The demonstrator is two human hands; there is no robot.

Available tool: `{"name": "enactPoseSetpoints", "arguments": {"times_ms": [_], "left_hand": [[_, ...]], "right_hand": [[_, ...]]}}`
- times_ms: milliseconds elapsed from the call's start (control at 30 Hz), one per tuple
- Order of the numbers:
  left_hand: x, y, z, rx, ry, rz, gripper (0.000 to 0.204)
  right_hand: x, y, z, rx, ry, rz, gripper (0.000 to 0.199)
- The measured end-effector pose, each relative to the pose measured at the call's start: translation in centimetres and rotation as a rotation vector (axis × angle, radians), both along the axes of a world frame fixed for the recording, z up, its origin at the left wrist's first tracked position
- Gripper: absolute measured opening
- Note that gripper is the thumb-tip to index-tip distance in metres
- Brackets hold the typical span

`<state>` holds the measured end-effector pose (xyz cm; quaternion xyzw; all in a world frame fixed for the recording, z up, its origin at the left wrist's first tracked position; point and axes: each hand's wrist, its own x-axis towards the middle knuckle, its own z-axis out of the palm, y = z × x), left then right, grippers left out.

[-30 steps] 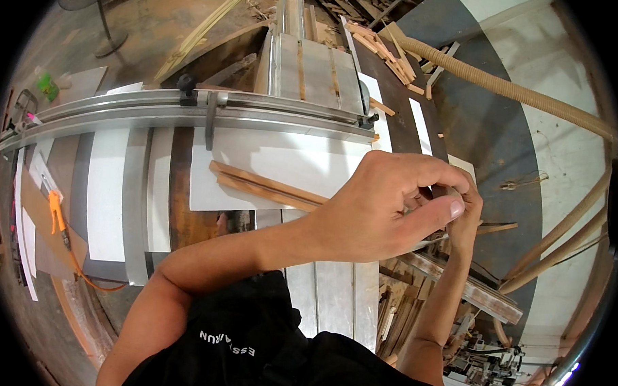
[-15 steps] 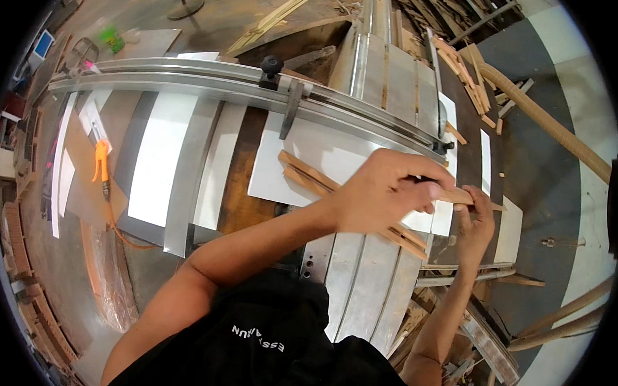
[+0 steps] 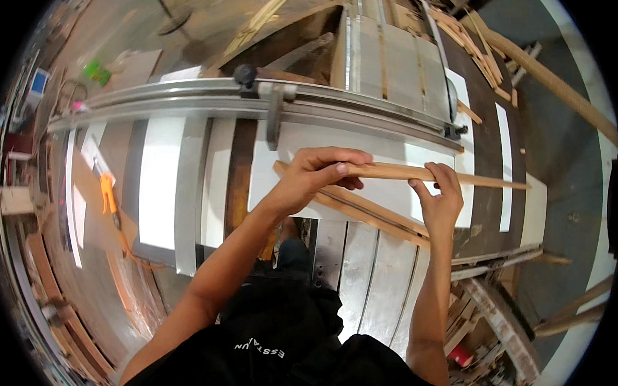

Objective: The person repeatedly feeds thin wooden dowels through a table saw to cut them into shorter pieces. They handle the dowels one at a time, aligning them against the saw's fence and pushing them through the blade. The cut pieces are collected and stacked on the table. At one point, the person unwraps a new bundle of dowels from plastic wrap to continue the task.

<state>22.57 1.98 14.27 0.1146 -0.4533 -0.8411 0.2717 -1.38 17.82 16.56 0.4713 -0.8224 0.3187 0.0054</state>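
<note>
A long, narrow wooden strip [image 3: 391, 171] is held roughly level across the front of me, its far end reaching out to the right. My left hand [image 3: 323, 172] is closed around its left end, thumb on top. Further along, my right hand [image 3: 440, 187] pinches the strip between thumb and fingers. Beneath them two more wooden strips [image 3: 383, 221] lie slantwise, side by side, partly on a white panel [image 3: 406, 152] and over the metal table. My left hand covers part of these lower strips.
A metal fence rail [image 3: 190, 93] with a black-knobbed stop [image 3: 246, 76] crosses beyond my hands. An orange air gun [image 3: 107, 191] with a hose lies at left. Wood offcuts [image 3: 474, 45] are piled far right, near a ribbed hose [image 3: 544, 79]. The slotted metal table [image 3: 354, 276] is close to me.
My left hand has drawn back leftward, and my right hand has shifted slightly left and up. The held strip, largely hidden before, now shows lengthwise. The view has also shifted a little.
</note>
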Motion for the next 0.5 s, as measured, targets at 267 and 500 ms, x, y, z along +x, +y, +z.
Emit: {"name": "enactPoseSetpoints", "arguments": {"times_ms": [267, 500], "left_hand": [[0.4, -0.3, -1.3, -0.004, -0.084, 0.029, 0.030], [-0.4, -1.5, -5.0, -0.199, -0.533, 0.106, 0.031]], "right_hand": [[-8.7, 3.1, -3.2, 0.077, 0.129, -0.040, 0.056], [-12.5, 2.2, -12.2, 0.168, 0.182, -0.042, 0.050]]}}
